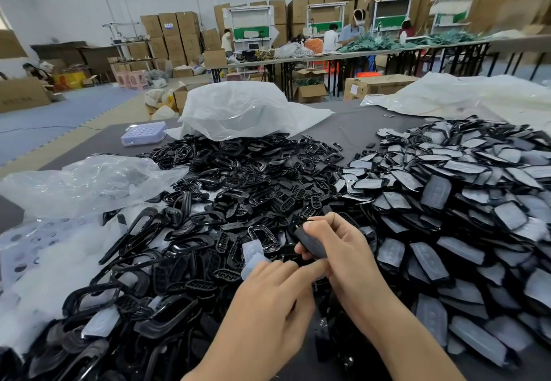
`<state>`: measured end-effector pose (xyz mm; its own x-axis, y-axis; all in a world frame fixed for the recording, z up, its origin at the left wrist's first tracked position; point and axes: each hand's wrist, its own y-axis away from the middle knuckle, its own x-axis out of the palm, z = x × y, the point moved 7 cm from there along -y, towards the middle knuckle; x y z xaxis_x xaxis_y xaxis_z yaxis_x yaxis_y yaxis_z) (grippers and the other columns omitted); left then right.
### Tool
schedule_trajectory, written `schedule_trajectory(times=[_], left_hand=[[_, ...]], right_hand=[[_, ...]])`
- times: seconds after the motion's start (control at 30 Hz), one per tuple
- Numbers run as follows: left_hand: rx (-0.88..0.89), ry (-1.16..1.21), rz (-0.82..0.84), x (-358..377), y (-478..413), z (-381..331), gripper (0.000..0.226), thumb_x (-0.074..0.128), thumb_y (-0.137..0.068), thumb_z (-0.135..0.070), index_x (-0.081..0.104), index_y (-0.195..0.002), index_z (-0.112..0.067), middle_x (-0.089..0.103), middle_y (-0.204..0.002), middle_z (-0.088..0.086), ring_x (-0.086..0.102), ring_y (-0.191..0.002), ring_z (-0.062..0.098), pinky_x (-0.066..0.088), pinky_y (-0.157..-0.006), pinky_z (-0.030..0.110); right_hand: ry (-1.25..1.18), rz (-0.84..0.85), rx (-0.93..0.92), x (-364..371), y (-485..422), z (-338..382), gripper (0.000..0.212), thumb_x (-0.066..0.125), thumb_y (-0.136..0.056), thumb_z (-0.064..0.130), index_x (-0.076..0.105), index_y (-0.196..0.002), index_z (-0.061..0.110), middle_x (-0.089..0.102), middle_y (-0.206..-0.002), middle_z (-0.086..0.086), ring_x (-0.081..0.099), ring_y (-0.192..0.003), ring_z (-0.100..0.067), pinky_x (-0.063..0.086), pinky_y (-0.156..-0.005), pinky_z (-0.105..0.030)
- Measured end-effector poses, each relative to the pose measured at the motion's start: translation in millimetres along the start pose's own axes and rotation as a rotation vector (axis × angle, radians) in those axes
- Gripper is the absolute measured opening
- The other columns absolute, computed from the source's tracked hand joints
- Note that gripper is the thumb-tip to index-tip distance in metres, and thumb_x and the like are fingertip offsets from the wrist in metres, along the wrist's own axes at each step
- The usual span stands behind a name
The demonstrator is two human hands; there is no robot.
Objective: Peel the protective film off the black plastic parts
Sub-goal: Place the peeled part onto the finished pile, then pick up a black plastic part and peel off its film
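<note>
My right grip (337, 249) clasps 1 black part (310, 245) above the heap of bare parts (238, 177) on the tabletop (357, 124). My left grip (268, 300) touches this part with the index finger. A film piece (252, 257) shows at its fingers; pinched or not, I cannot tell.

- The left hand (268, 300) and its forearm are bare down to the frame's lower edge.
- The right hand (343, 249) and forearm are likewise bare, with short-trimmed fingernails.
</note>
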<state>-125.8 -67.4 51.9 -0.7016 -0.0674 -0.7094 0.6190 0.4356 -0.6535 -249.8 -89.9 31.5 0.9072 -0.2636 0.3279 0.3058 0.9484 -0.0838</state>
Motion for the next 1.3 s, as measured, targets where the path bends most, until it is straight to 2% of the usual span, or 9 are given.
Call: schedule_trajectory(times=[0.23, 0.5, 0.6, 0.7, 0.8, 0.9, 1.03, 1.17, 1.3], left_hand=[[-0.512, 0.46, -0.259, -16, 6, 40, 0.017, 0.052, -0.096, -0.04, 0.062, -0.108, -0.047, 0.068, -0.089, -0.014, 0.066, -0.081, 0.008, 0.046, -0.069, 0.011], [-0.71, 0.547, -0.337, -19, 13, 74, 0.015, 0.062, -0.096, -0.013, 0.067, -0.092, -0.027, 0.066, -0.07, -0.005, 0.059, -0.061, 0.003, 0.045, -0.059, 0.01], [-0.677, 0.525, -0.281, -17, 14, 68, 0.013, 0.057, -0.096, -0.031, 0.065, -0.102, -0.04, 0.069, -0.084, -0.009, 0.064, -0.071, 0.002, 0.046, -0.064, 0.008], [-0.504, 0.273, -0.062, -6, 11, 56, 0.025, 0.044, -0.093, -0.058, 0.053, -0.115, -0.051, 0.061, -0.103, -0.025, 0.057, -0.098, -0.003, 0.044, -0.078, 0.012], [-0.232, -0.09, 0.119, 8, 9, 36, 0.043, 0.046, -0.091, -0.059, 0.058, -0.125, -0.036, 0.056, -0.117, -0.023, 0.048, -0.111, -0.001, 0.045, -0.095, 0.02], [-0.151, -0.326, 0.214, 21, 13, 37, 0.058, 0.06, -0.076, -0.066, 0.069, -0.119, -0.028, 0.065, -0.118, -0.006, 0.065, -0.108, 0.018, 0.057, -0.088, 0.037], [-0.255, -0.527, 0.231, 14, 10, 55, 0.055, 0.042, -0.088, -0.065, 0.077, -0.102, -0.026, 0.072, -0.104, -0.001, 0.073, -0.091, 0.024, 0.061, -0.074, 0.041], [-0.393, -0.496, 0.223, 11, 8, 69, 0.039, 0.091, -0.062, -0.043, 0.075, -0.092, -0.025, 0.066, -0.093, 0.002, 0.068, -0.08, 0.027, 0.057, -0.065, 0.041], [-0.469, -0.431, 0.172, 4, 4, 75, 0.035, 0.09, -0.068, -0.031, 0.073, -0.096, -0.019, 0.063, -0.086, 0.002, 0.066, -0.078, 0.029, 0.056, -0.065, 0.042]], right_hand=[[0.033, 0.082, 0.0, 11, 4, 0, 0.024, 0.067, -0.092, 0.008, 0.067, -0.072, 0.021, 0.069, -0.075, -0.009, 0.067, -0.066, -0.017, 0.052, -0.059, -0.022], [0.469, 0.222, -0.125, 19, 14, -7, 0.029, 0.06, -0.1, 0.023, 0.067, -0.118, 0.045, 0.074, -0.083, 0.004, 0.068, -0.068, -0.011, 0.054, -0.065, -0.024], [0.475, 0.191, -0.117, 8, 14, -1, 0.031, 0.059, -0.101, 0.023, 0.066, -0.12, 0.047, 0.076, -0.086, -0.001, 0.067, -0.064, -0.011, 0.053, -0.061, -0.02], [0.319, -0.079, -0.209, -38, -7, 49, 0.034, 0.059, -0.102, 0.016, 0.062, -0.131, 0.033, 0.078, -0.087, -0.005, 0.071, -0.068, -0.013, 0.055, -0.062, -0.02], [0.139, -0.382, -0.304, -89, -26, 112, 0.066, 0.063, -0.1, 0.021, 0.029, -0.156, 0.028, 0.076, -0.094, -0.014, 0.074, -0.074, -0.018, 0.058, -0.066, -0.021], [0.146, -0.497, -0.277, -109, -27, 130, 0.086, 0.064, -0.099, 0.027, 0.004, -0.161, 0.031, 0.074, -0.098, -0.018, 0.075, -0.072, -0.02, 0.059, -0.064, -0.022], [0.352, -0.394, -0.29, -90, -10, 96, 0.069, 0.056, -0.102, 0.034, 0.016, -0.158, 0.04, 0.078, -0.09, -0.001, 0.076, -0.074, -0.02, 0.059, -0.064, -0.023], [0.677, -0.159, -0.298, -33, -1, 38, 0.044, 0.052, -0.104, 0.032, 0.043, -0.145, 0.045, 0.075, -0.099, 0.014, 0.071, -0.09, -0.005, 0.058, -0.081, -0.025], [1.232, 0.058, -0.36, 10, -3, -15, 0.05, 0.046, -0.104, 0.035, 0.036, -0.153, 0.033, 0.048, -0.148, 0.01, 0.04, -0.135, -0.008, 0.03, -0.113, -0.021]])
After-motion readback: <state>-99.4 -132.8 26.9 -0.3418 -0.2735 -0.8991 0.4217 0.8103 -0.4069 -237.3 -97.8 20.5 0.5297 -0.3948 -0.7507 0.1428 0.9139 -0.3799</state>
